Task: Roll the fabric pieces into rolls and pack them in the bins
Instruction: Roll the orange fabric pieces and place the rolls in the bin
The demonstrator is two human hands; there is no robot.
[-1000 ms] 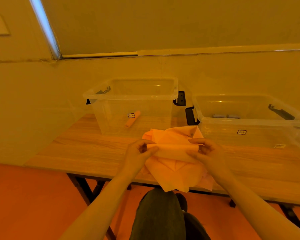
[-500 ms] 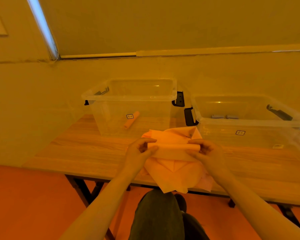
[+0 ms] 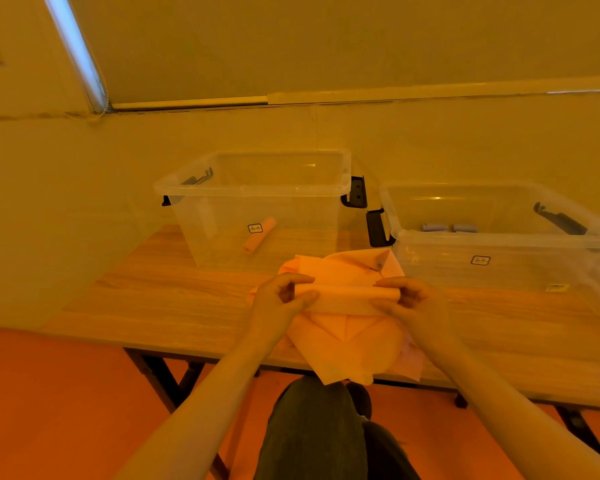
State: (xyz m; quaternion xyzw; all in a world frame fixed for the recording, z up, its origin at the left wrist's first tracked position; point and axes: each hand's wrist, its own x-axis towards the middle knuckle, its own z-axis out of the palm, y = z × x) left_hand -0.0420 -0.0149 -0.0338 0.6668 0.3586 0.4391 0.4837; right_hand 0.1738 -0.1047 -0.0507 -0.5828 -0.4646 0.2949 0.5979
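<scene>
Fabric roll [image 3: 347, 295]: a pale orange piece partly rolled into a tube, held level just above the near middle of the tabletop [image 3: 160, 306]; its two ends are covered by the hands, so how tight the roll is there cannot be made out.
Left hand [image 3: 280, 299]: grips the left end of the roll, fingers [image 3: 300, 279] curled over the top and thumb under; the fingertips are partly lost behind the cloth.
Right hand [image 3: 411, 301]: pinches the right end, fingers curled round it; the palm side is hidden.
Loose fabric pile [image 3: 347, 344]: unrolled orange sheets lying under the roll, hanging over the near edge of the tabletop; the number of sheets cannot be told, as they overlap. A pinker piece [image 3: 409, 362] shows at the lower right of the pile.
Left bin [image 3: 257, 188]: clear plastic, toward the far left of the tabletop, with a small label on its front wall; one finished orange roll [image 3: 260, 234] lies tilted on its floor.
Right bin [image 3: 499, 237]: clear, at the far right, its right side cut off by the frame edge; two grey rolls [image 3: 449, 227] lie end to end near its back wall, blurred through the plastic.
Black handles [image 3: 357, 194]: latches on the bin ends, between the two bins.
Person: forearms and dark trousers [image 3: 312, 431] at the bottom of the view, cut off by the frame.
Light: a strong orange cast makes true colours hard to judge.
</scene>
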